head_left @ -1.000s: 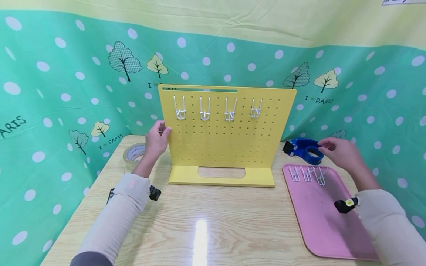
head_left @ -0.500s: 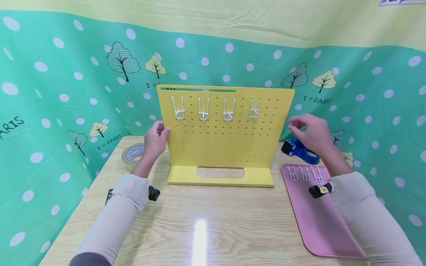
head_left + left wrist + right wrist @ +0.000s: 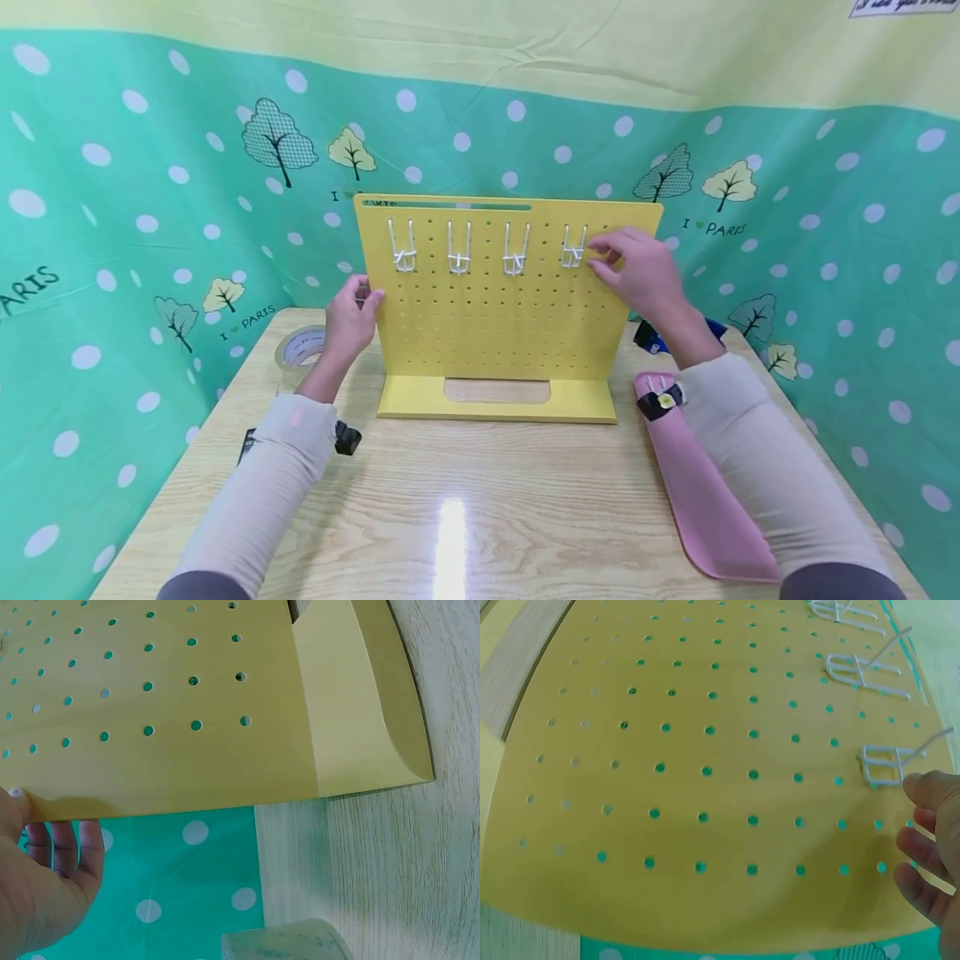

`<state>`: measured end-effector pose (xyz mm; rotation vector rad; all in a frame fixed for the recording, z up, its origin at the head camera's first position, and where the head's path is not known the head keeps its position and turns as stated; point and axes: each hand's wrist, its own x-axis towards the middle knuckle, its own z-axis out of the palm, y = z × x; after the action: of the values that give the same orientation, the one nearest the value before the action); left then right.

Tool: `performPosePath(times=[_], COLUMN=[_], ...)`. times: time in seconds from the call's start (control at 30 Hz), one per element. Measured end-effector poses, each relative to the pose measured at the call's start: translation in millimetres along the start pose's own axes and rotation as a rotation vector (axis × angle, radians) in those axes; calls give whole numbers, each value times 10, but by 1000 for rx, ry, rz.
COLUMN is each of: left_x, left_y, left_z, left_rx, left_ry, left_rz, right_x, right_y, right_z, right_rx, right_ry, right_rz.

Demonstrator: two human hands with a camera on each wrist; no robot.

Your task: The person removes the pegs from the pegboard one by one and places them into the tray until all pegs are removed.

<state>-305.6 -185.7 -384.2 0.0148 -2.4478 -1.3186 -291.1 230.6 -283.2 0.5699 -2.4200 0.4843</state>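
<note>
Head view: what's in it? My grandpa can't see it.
A yellow board with four white hooks stands on a table. The left grip holds its edge; the right grip is by the rightmost hook. Tape sits left, a pink tray right.

Upright yellow pegboard (image 3: pixel 495 331), four white hooks (image 3: pixel 515 262), probably metal, near its top.

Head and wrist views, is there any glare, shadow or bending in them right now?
Head view: a bright streak of glare on the wooden table. Left wrist view: a soft shadow on the yellow pegboard beside the left hand. Right wrist view: the board's edges look bowed, probably lens distortion, and a broader shade falls near the right hand.
</note>
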Motion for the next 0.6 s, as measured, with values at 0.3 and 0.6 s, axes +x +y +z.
performPosePath(times=[0.3,0.6], left_x=[1,6], left_y=[0,-2], left_z=[17,13], left_rx=[-2,0], left_ry=[-11,-9], left_rz=[-5,-15], right_x=[83,86], right_y=[-80,-109], right_z=[155,240], right_rx=[-11,-55], right_ry=[20,133], right_rz=[56,-3])
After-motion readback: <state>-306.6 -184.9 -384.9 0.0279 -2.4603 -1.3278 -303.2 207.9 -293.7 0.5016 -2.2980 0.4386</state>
